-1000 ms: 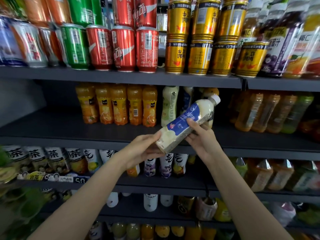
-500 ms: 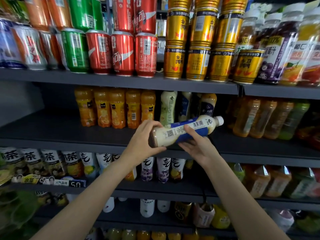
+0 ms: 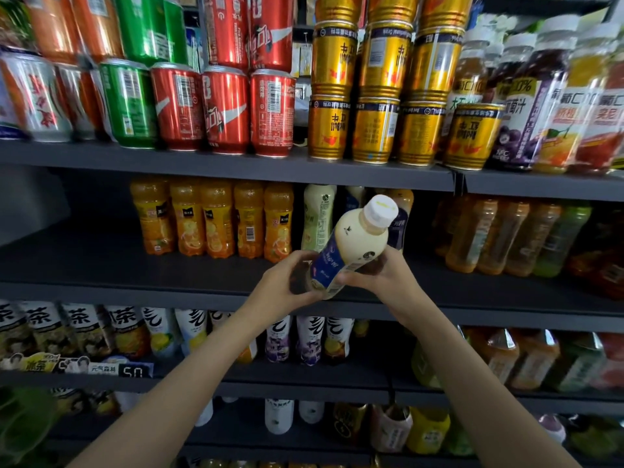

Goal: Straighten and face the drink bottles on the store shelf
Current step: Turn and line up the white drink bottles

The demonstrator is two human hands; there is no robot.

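Dark shelf (image 3: 101, 265); orange bottles (image 3: 216, 217) upright

A shop: dark shelves (image 3: 236, 170) stocked with cans (image 3: 223, 109), bottles (image 3: 216, 221).

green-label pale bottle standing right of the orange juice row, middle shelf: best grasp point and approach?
Grip the green-label pale bottle round its upper body, coming straight in from the shelf front. It stands upright at the back; an orange juice bottle crowds its left and the shelf above overhangs its cap, so only the front looks free.

Bright, even light; shelf recesses shadowed, frame edges blurred and bowed by wide-angle lens.
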